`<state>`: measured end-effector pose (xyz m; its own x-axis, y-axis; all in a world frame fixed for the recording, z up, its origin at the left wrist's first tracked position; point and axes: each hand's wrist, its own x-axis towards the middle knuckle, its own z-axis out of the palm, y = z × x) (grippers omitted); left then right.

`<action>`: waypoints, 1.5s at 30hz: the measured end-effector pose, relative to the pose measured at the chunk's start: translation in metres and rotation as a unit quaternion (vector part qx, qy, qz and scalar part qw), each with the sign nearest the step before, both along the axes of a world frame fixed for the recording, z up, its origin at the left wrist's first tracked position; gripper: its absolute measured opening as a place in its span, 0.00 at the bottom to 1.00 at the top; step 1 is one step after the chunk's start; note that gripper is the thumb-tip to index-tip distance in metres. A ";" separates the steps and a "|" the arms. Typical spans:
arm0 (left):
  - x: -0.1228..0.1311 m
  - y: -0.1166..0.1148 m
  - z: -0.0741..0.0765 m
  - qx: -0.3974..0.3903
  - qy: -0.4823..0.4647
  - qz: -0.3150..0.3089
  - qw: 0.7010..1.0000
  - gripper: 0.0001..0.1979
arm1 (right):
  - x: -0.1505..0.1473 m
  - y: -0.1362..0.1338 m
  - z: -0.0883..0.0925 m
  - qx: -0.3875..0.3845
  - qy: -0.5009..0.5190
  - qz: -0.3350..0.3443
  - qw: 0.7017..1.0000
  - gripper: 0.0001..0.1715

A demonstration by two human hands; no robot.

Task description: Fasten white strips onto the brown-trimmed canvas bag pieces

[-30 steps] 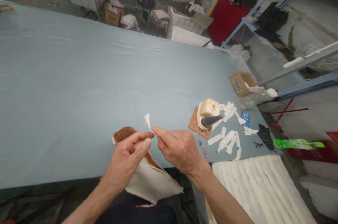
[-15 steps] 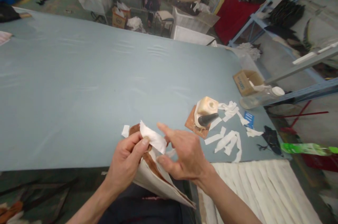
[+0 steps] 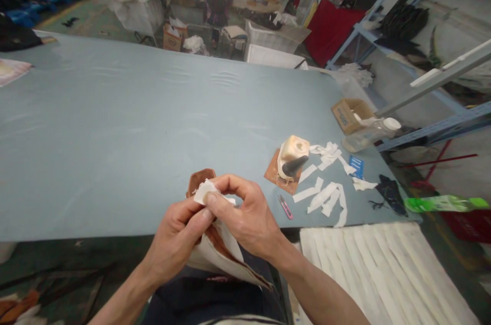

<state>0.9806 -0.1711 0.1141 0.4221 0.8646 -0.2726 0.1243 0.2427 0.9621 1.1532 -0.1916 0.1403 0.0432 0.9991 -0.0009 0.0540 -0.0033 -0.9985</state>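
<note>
Frayed white cloth strip (image 3: pixel 205 191) could skew if that pinch slips imo
Head view: right hand (image 3: pixel 247 215) pinches it, up against left hand (image 3: pixel 177 238) gripping the floppy cream-and-brown fabric piece (image 3: pixel 209 257), near the blue-grey desk (image 3: pixel 134 136) edge.
</note>
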 end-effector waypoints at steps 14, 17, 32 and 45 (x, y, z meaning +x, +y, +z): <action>-0.034 0.006 0.001 0.090 0.114 0.134 0.980 0.43 | -0.022 -0.023 -0.039 -0.015 0.046 -0.005 0.999 0.18; -0.046 0.007 -0.005 0.066 0.120 0.114 0.984 0.42 | -0.029 -0.038 -0.045 0.007 -0.047 -0.033 0.998 0.15; -0.055 0.030 0.020 0.032 0.101 -0.045 0.993 0.19 | -0.027 -0.026 -0.015 -0.106 0.008 0.020 0.994 0.19; -0.041 0.045 0.023 0.002 0.086 -0.063 0.994 0.28 | -0.015 -0.004 -0.001 -0.152 -0.098 0.033 0.983 0.17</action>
<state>0.9399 -0.1265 0.1375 0.4744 0.8089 -0.3472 0.3165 0.2113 0.9247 1.1383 -0.1960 0.1393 0.0082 0.9544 -0.2983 0.2548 -0.2904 -0.9223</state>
